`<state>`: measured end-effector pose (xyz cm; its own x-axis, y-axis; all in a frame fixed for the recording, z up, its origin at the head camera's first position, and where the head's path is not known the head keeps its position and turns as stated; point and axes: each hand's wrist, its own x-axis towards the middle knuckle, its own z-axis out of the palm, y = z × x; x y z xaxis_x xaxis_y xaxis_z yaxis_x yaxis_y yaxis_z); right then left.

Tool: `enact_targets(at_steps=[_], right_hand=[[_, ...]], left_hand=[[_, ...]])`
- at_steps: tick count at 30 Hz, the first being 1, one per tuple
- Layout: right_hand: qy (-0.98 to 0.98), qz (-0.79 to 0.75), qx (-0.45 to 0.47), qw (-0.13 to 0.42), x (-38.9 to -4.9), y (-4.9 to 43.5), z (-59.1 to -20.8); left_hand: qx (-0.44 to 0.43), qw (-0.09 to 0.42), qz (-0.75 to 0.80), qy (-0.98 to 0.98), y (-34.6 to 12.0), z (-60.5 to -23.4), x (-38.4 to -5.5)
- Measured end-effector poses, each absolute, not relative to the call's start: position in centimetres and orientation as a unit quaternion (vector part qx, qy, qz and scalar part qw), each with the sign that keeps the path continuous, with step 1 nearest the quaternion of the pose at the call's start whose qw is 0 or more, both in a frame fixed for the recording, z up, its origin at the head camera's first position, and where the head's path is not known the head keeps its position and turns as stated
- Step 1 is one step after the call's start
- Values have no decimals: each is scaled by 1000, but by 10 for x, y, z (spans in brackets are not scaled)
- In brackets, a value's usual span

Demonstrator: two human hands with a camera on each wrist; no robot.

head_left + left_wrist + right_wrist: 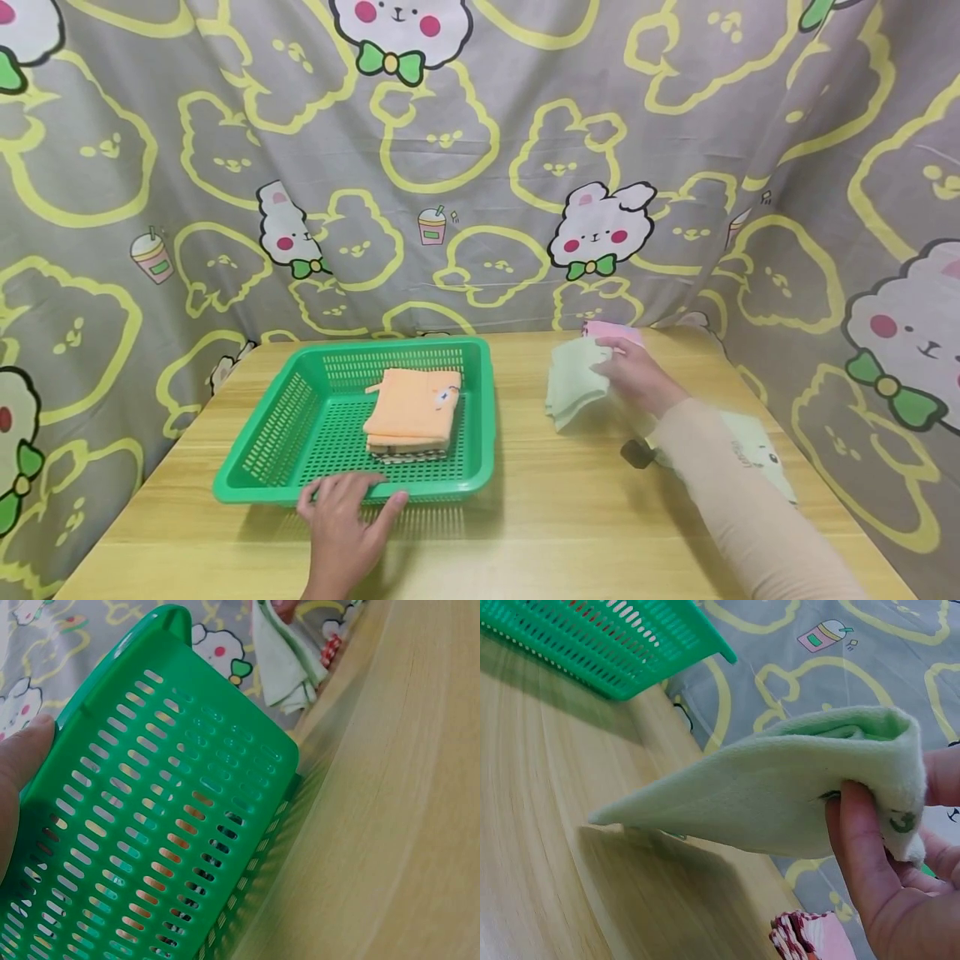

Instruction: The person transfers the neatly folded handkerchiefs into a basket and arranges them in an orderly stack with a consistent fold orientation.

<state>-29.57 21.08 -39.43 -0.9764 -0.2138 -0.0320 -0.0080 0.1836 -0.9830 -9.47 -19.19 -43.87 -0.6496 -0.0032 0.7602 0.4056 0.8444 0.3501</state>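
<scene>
My right hand [637, 375] pinches a folded pale green towel [576, 382] by one edge. In the right wrist view that towel [757, 787] hangs slanting above the table, its low corner close to the wood. My left hand [345, 521] grips the front rim of a green plastic basket [489, 425], fingers over the rim; the left wrist view shows one digit on the edge. Inside the basket lies a folded orange towel [412, 408] with a small animal face, on top of a black-and-white checked cloth [408, 457].
A folded pink cloth [611, 332] lies at the back, behind the right hand. Another pale green towel [750, 450] lies at the right, partly under the forearm. A small dark object [637, 453] shows beside the right wrist. Patterned grey curtains [480, 167] enclose the wooden table [525, 533].
</scene>
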Motion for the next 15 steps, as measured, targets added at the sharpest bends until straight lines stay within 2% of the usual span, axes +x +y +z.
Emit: enact_targets(at_steps=[15], right_hand=[[734, -674, -43, 69, -294, 196, -389]], left_hand=[[-115, 403, -255, -872, -192, -437, -94]])
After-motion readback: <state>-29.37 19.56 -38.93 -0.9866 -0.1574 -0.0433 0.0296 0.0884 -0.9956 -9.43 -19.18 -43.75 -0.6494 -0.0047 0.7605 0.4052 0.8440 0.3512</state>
